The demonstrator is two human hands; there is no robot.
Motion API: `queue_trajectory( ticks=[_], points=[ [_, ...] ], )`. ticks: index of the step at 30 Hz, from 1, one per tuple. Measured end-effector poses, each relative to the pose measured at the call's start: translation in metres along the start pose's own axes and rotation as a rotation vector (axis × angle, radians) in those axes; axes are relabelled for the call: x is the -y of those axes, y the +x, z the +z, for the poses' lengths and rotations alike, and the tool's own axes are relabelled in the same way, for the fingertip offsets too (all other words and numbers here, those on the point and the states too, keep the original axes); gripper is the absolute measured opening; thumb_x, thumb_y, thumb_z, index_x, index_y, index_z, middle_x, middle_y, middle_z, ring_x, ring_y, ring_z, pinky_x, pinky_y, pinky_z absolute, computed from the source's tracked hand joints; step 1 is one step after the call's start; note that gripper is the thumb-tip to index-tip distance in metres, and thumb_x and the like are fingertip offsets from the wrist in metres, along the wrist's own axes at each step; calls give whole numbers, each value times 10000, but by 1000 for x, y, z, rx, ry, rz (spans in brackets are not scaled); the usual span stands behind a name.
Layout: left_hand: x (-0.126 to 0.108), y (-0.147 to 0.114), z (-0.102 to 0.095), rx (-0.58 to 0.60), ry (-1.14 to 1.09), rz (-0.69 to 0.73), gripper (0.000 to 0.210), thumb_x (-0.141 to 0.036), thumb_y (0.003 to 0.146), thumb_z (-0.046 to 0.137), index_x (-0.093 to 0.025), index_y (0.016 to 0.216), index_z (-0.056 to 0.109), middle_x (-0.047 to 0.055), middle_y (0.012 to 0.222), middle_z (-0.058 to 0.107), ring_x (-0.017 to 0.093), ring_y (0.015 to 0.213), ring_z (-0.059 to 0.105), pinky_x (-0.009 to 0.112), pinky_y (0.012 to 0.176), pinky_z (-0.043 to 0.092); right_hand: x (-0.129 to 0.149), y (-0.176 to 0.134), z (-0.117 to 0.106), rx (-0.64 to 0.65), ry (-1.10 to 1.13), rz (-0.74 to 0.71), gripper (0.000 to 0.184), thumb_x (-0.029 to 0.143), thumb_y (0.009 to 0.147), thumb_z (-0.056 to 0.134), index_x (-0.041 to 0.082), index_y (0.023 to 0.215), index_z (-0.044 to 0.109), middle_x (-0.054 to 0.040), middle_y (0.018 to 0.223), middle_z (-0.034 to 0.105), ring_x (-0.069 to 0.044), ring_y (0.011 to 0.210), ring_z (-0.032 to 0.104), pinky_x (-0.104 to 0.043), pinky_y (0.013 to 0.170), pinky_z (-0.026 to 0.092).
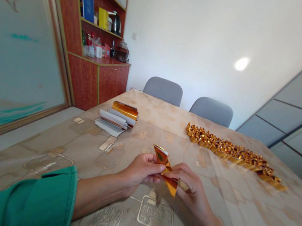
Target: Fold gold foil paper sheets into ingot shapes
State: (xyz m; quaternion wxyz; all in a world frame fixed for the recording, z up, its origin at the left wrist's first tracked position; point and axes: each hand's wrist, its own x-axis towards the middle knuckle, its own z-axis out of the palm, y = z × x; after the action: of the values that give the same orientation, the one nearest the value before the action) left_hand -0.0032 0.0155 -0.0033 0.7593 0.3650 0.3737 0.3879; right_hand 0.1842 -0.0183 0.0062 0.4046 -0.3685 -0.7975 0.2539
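Between my two hands, above the table, is a piece of shiny gold foil paper (pixel 170 185), partly folded, with pointed ends at top and bottom. My left hand (pixel 144 169) pinches its middle between thumb and fingers. On the other side, my right hand (pixel 189 185) has its fingers closed on the lower right part of the paper; some fingertips are hidden behind it. A pale inner face shows near the upper point. Farther left lies a stack of gold and white foil sheets (pixel 123 114), some bent over. To the right, many folded gold paper pieces (pixel 228 149) stand in packed rows.
A patterned plastic cloth covers the table (pixel 111 214). Two grey chairs (pixel 163 90) stand at its far side. Behind on the left is a wooden cabinet (pixel 87 79) with bottles and a kettle (pixel 116 23); a frosted glass door (pixel 19 48) is at far left.
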Motion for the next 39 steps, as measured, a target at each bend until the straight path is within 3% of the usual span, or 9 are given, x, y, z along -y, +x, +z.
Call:
queue_trajectory(
  ticks=[7, 14, 19, 24, 31, 39],
  points=[
    [0, -4, 2, 45, 11, 29, 318, -283, 640, 852, -123, 843, 668, 38, 762, 736, 104, 621, 671, 180, 554, 477, 0, -1, 0, -87, 61, 93, 76, 312, 886, 692, 250, 896, 735, -19, 804, 697, -183, 733, 638, -299, 671, 476],
    [-3, 0, -1, 9, 93, 170, 264, -272, 661, 828, -123, 789, 650, 23, 700, 708, 93, 568, 619, 197, 550, 473, -5, -1, -8, -6, 17, -76, 139, 343, 916, 657, 305, 1006, 756, -36, 843, 700, -198, 795, 625, -325, 704, 474],
    [1, -1, 2, 48, 183, 244, 246, -280, 669, 807, -123, 752, 636, 12, 637, 683, 115, 571, 624, 209, 538, 471, -1, -2, 4, -130, 192, 148, 210, 394, 916, 638, 234, 806, 719, -17, 767, 669, -174, 712, 592, -295, 663, 433],
    [5, -3, 6, 53, 156, 215, 239, -284, 700, 785, -129, 782, 623, 33, 673, 712, 152, 642, 691, 208, 555, 485, 0, 2, 18, -235, 394, 399, 318, 486, 832, 695, 208, 706, 604, 7, 659, 632, -155, 615, 546, -264, 588, 406],
    [5, -5, 7, 56, 100, 199, 335, -400, 751, 764, -117, 887, 648, 79, 820, 745, 158, 686, 723, 217, 590, 520, -2, 3, 15, -325, 309, 420, 388, 548, 783, 700, 212, 649, 558, 40, 592, 499, -132, 552, 427, -250, 533, 345],
    [6, -5, 7, 97, 128, 230, 382, -436, 701, 802, -117, 852, 656, 53, 771, 733, 157, 668, 714, 220, 584, 526, 2, 3, 17, -295, 353, 394, 336, 498, 826, 684, 200, 710, 583, 30, 634, 545, -131, 580, 465, -247, 545, 365]
  ],
)
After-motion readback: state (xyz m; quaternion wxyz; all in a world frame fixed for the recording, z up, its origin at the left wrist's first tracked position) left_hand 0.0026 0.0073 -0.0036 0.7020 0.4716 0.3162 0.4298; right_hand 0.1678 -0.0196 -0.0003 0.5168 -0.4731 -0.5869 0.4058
